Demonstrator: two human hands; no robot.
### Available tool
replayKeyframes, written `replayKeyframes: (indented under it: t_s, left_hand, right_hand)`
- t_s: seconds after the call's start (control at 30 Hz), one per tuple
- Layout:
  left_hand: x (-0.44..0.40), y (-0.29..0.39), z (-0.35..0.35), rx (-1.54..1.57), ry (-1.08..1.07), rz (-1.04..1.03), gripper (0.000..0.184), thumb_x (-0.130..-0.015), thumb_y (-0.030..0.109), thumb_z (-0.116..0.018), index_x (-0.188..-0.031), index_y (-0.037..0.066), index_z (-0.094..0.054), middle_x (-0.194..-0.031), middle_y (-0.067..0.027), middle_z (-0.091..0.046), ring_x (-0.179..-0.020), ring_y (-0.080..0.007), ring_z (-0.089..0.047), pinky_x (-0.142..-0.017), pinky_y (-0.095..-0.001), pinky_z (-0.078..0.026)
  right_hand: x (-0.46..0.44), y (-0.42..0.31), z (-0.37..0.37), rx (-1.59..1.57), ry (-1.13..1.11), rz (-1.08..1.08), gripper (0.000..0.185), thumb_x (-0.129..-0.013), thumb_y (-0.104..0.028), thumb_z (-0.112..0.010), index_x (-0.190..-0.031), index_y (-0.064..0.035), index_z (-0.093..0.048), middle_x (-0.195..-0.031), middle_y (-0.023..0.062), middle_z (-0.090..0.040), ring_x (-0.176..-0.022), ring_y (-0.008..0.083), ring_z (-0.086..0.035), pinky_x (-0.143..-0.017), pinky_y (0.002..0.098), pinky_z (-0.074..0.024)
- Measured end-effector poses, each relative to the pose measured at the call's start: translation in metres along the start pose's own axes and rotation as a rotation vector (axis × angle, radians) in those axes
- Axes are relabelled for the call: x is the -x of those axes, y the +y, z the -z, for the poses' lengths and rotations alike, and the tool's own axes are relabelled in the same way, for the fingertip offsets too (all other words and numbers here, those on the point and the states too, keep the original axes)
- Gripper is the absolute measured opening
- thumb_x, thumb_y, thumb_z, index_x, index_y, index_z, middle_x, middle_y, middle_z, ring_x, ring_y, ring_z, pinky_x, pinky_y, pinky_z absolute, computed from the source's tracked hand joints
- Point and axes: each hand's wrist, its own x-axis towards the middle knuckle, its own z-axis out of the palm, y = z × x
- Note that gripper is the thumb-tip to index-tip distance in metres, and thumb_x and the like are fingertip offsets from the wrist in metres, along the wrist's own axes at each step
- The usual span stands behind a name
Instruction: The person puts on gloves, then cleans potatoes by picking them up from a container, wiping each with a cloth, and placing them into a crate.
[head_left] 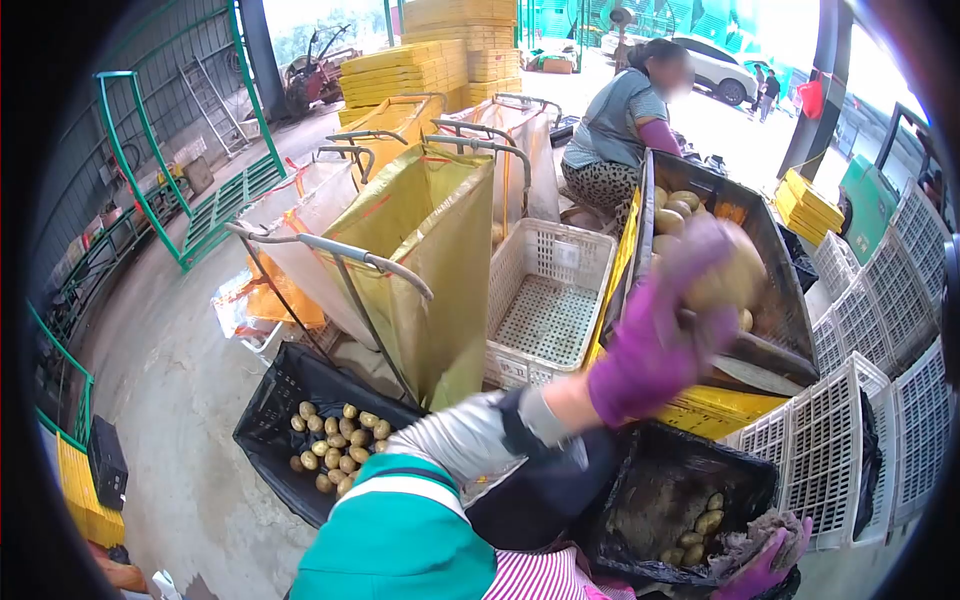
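Set in a shed with a concrete floor, backed by stacked yellow crates, with a co-worker crouching beyond the far left corner of a dark tray. Grasping a large potato, blurred, in the gloved left hand, with the fingers clasped round it, up above the tray between its left edge and right wall. Low at the near right corner of the right-hand black-lined crate, just beside a few small potatoes, the gloved right hand; cannot tell whether clenched or released. Looks partway along: already lying across the right side of the left-hand black crate, a good many potatoes; near the right edge of the right-hand one, only that handful. Apparently left to handle: more tray potatoes, heaped toward the far left corner. Between tray and yellow bag, a white basket.
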Motion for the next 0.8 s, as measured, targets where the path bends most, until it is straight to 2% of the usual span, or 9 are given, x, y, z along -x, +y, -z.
replayKeyframes:
  t_s: [0.1, 0.13, 0.2, 0.27, 0.37, 0.47, 0.63, 0.73, 0.8]
  left_hand:
    - [-0.102, -0.087, 0.070, -0.187, 0.255, 0.090, 0.059, -0.088, 0.012, -0.065, -0.140, 0.006, -0.040, -0.107, -0.0132, -0.058, -0.089, -0.0215, -0.062, -0.074, -0.0329, -0.054]
    - [-0.135, -0.114, 0.095, -0.110, 0.250, 0.263, 0.065, -0.088, 0.009, -0.064, -0.144, 0.004, -0.032, -0.118, -0.0127, -0.054, -0.093, -0.0155, -0.057, -0.075, -0.0273, -0.051]
    - [-0.169, -0.213, 0.138, -0.165, 0.420, 0.506, 0.077, -0.086, 0.003, -0.059, -0.150, 0.004, -0.018, -0.100, -0.0076, -0.058, -0.077, -0.0106, -0.054, -0.071, -0.0238, -0.048]
    - [-0.171, -0.209, 0.127, -0.406, 0.299, 0.487, 0.075, -0.086, 0.006, -0.064, -0.148, 0.004, -0.022, -0.095, -0.0056, -0.058, -0.075, -0.0104, -0.055, -0.070, -0.0246, -0.049]
    - [-0.114, -0.127, 0.053, 0.479, -0.022, 0.580, 0.059, -0.090, 0.009, -0.063, -0.142, 0.005, -0.035, -0.105, -0.0071, -0.058, -0.092, -0.0137, -0.060, -0.080, -0.0274, -0.054]
    - [-0.056, -0.031, -0.025, 0.640, -0.346, 0.757, 0.051, -0.095, 0.015, -0.059, -0.140, 0.006, -0.038, -0.123, -0.0100, -0.055, -0.107, -0.0179, -0.060, -0.094, -0.0326, -0.051]
    - [0.063, 0.010, -0.111, 0.840, -0.837, 1.020, 0.051, -0.097, 0.021, -0.057, -0.142, 0.003, -0.040, -0.129, -0.0098, -0.056, -0.114, -0.0166, -0.056, -0.097, -0.0324, -0.047]
    - [0.121, -0.012, -0.146, 0.798, -1.032, 1.043, 0.047, -0.097, 0.018, -0.057, -0.139, 0.003, -0.043, -0.127, -0.0081, -0.057, -0.113, -0.0150, -0.056, -0.097, -0.0305, -0.046]
    - [0.155, -0.019, -0.156, 0.747, -1.107, 1.236, 0.044, -0.098, 0.017, -0.057, -0.138, 0.002, -0.045, -0.125, -0.0081, -0.058, -0.111, -0.0154, -0.056, -0.097, -0.0298, -0.046]
  right_hand:
    - [-0.004, -0.008, -0.009, 0.001, -0.031, -0.006, 0.043, -0.096, -0.015, -0.053, -0.134, 0.0035, -0.046, -0.129, 0.0158, -0.052, -0.117, 0.0221, -0.053, -0.099, 0.0337, -0.0433]
    - [-0.005, -0.010, -0.011, 0.003, -0.039, -0.007, 0.043, -0.095, -0.015, -0.054, -0.133, 0.0035, -0.046, -0.128, 0.0157, -0.052, -0.116, 0.0220, -0.054, -0.099, 0.0335, -0.0437]
    - [-0.007, -0.015, -0.010, 0.004, -0.050, -0.010, 0.043, -0.094, -0.014, -0.055, -0.133, 0.0036, -0.047, -0.127, 0.0155, -0.053, -0.114, 0.0217, -0.055, -0.098, 0.0330, -0.0446]
    - [-0.007, -0.019, -0.006, -0.003, -0.054, -0.010, 0.043, -0.094, -0.013, -0.056, -0.132, 0.0037, -0.048, -0.125, 0.0153, -0.054, -0.112, 0.0214, -0.056, -0.096, 0.0326, -0.0454]
    - [-0.002, -0.023, 0.008, -0.024, -0.027, -0.034, 0.043, -0.092, -0.013, -0.058, -0.131, 0.0038, -0.049, -0.123, 0.0150, -0.056, -0.110, 0.0209, -0.057, -0.094, 0.0320, -0.0466]
    - [0.004, -0.039, 0.033, -0.099, 0.047, -0.120, 0.043, -0.091, -0.012, -0.060, -0.130, 0.0040, -0.050, -0.121, 0.0147, -0.057, -0.107, 0.0205, -0.059, -0.093, 0.0313, -0.0479]
    - [-0.033, 0.005, 0.061, -0.204, 0.333, -0.129, 0.050, -0.083, -0.001, -0.068, -0.131, 0.0013, -0.050, -0.109, 0.0102, -0.061, -0.093, 0.0151, -0.063, -0.080, 0.0267, -0.0526]
    - [-0.066, 0.054, 0.076, -0.114, 0.112, -0.285, 0.052, -0.080, 0.003, -0.070, -0.129, -0.0022, -0.053, -0.103, 0.0079, -0.065, -0.086, 0.0131, -0.063, -0.079, 0.0255, -0.0538]
    - [-0.080, 0.095, 0.066, -0.161, -0.067, -0.508, 0.044, -0.082, 0.002, -0.069, -0.124, -0.0053, -0.059, -0.104, 0.0076, -0.067, -0.086, 0.0137, -0.065, -0.079, 0.0243, -0.0544]
